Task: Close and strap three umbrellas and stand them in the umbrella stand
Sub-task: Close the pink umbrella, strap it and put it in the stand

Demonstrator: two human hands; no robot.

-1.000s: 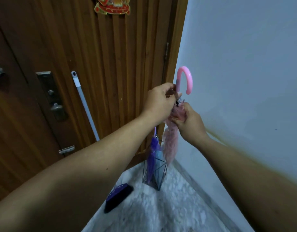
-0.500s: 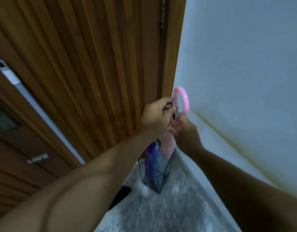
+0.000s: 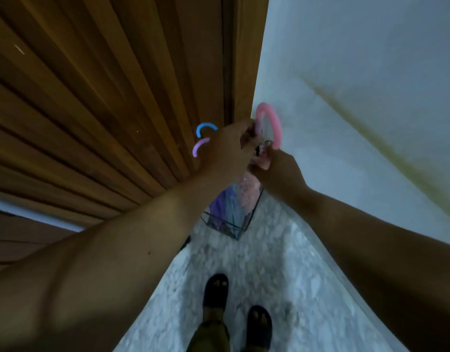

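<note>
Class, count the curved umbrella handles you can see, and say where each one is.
3. The pink handle is held up beside the wall by both hands; the blue handle and the purple handle stick up left of the left hand. None seems hidden.

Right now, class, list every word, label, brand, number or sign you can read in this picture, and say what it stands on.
None: no readable text shows in this picture.
Pink umbrella, held by both hands: no print on its handle.
Blue umbrella and purple umbrella in the umbrella stand: handles plain.
Wooden door and wall: no writing or sign.
Sandals: too dark and blurred to show any brand.
</note>
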